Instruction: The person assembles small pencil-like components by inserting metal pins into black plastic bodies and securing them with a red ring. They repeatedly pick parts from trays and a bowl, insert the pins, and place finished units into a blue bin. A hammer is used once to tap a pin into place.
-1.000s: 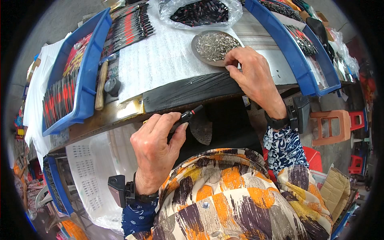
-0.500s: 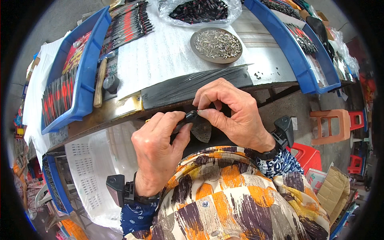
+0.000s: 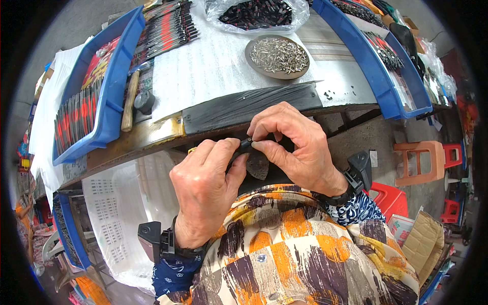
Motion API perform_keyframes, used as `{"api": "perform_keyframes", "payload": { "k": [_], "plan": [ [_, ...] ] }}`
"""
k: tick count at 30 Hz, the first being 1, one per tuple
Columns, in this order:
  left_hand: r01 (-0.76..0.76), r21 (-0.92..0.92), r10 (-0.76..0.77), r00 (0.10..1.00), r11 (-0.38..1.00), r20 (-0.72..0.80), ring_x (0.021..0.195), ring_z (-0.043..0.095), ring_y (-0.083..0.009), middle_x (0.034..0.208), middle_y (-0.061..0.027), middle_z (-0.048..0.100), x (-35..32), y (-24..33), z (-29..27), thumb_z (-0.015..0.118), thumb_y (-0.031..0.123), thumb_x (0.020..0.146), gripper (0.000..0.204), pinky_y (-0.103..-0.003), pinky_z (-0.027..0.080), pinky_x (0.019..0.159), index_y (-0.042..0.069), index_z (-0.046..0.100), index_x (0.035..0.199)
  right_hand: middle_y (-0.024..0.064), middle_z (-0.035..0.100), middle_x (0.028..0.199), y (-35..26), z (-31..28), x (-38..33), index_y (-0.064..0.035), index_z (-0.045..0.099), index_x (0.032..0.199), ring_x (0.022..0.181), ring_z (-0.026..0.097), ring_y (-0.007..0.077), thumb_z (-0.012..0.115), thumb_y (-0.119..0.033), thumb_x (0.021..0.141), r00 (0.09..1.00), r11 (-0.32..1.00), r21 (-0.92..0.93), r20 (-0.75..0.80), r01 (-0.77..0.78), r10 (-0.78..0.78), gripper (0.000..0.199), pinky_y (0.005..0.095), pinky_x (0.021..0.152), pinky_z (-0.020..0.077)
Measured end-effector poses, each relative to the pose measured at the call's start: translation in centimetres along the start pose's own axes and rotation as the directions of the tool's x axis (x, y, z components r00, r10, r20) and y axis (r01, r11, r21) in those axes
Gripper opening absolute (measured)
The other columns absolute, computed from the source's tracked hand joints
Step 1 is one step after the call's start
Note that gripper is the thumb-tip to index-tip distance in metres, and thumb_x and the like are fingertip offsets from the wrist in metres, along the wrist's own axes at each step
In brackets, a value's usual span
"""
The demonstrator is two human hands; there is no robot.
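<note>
Just in front of the bench edge, my left hand (image 3: 206, 180) pinches a small black handle-like piece (image 3: 245, 146) between thumb and fingers. My right hand (image 3: 292, 145) meets its upper end, thumb and forefinger pinched there on something tiny that the fingers mostly cover; its kind cannot be made out. The two hands nearly touch at the piece. Beyond them on the bench stands a round brown dish (image 3: 279, 57) of small silvery metal pins. Behind it lies a clear plastic bag (image 3: 213, 15) filled with black parts.
Blue bins (image 3: 109, 96) with red-and-black tools stand left, and another blue bin (image 3: 386, 81) right. A hammer (image 3: 130, 101) lies beside a dark cylinder (image 3: 144, 102). A white basket (image 3: 104, 203) sits below the bench at left. Stools (image 3: 422, 162) stand on the floor at right.
Both hands keep their pinch at the black piece, with only slight finger movement. The whole view has shifted a little.
</note>
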State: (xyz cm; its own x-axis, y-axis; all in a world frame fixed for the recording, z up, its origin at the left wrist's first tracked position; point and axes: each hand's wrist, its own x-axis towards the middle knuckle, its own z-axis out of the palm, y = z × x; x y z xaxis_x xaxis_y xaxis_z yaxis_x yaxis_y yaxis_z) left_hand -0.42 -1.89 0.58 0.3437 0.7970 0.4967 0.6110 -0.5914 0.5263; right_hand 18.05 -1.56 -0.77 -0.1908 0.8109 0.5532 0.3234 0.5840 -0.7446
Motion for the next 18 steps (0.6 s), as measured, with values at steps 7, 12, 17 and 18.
{"api": "perform_keyframes", "payload": {
  "k": [7, 12, 17, 18],
  "plan": [
    [-0.049, 0.084, 0.050, 0.999, 0.995, -0.010, 0.065, 0.061, -0.0267, 0.075, -0.0078, 0.059, -0.1, 0.0, 0.1, 0.076, 0.003, 0.068, 0.028, -0.036, 0.049, 0.057, 0.007, 0.064, 0.093, 0.0110, 0.065, 0.091, 0.0, 0.4, 0.0, -0.0008, 0.062, 0.088, 0.083, 0.061, 0.0234, 0.072, 0.002, 0.074, 0.985, 0.973, -0.163, -0.028, 0.162, -0.169, 0.017, 0.0316, 0.071, 0.0500],
    [-0.086, 0.100, 0.091, 0.995, 0.991, -0.038, 0.065, 0.061, -0.0263, 0.074, -0.0076, 0.058, -0.1, -0.1, 0.2, 0.075, 0.003, 0.068, 0.028, -0.036, 0.049, 0.057, 0.006, 0.065, 0.094, 0.0118, 0.066, 0.091, 0.0, 0.8, -0.2, 0.0002, 0.063, 0.086, 0.084, 0.063, 0.0256, 0.074, 0.004, 0.070, 0.981, 0.970, -0.176, -0.064, 0.169, -0.182, 0.020, 0.0335, 0.072, 0.0513],
    [-0.073, 0.112, 0.078, 0.996, 0.991, -0.042, 0.065, 0.061, -0.0262, 0.073, -0.0079, 0.058, -0.4, -0.3, 0.3, 0.075, 0.002, 0.068, 0.028, -0.035, 0.049, 0.057, 0.006, 0.065, 0.094, 0.0129, 0.065, 0.090, 0.7, 1.4, -0.3, 0.0021, 0.064, 0.089, 0.083, 0.063, 0.0279, 0.072, 0.006, 0.066, 0.928, 0.903, -0.282, -0.089, 0.324, -0.361, 0.024, 0.0356, 0.070, 0.0526],
    [-0.079, 0.111, 0.085, 0.995, 0.991, -0.050, 0.064, 0.061, -0.0263, 0.073, -0.0080, 0.058, -0.4, -0.4, 0.4, 0.075, 0.002, 0.068, 0.028, -0.035, 0.049, 0.057, 0.005, 0.065, 0.094, 0.0132, 0.065, 0.091, 0.9, 1.5, -0.4, 0.0023, 0.064, 0.090, 0.084, 0.064, 0.0281, 0.072, 0.006, 0.066, 0.921, 0.893, -0.298, -0.089, 0.338, -0.379, 0.025, 0.0354, 0.070, 0.0530]
  ]
}}
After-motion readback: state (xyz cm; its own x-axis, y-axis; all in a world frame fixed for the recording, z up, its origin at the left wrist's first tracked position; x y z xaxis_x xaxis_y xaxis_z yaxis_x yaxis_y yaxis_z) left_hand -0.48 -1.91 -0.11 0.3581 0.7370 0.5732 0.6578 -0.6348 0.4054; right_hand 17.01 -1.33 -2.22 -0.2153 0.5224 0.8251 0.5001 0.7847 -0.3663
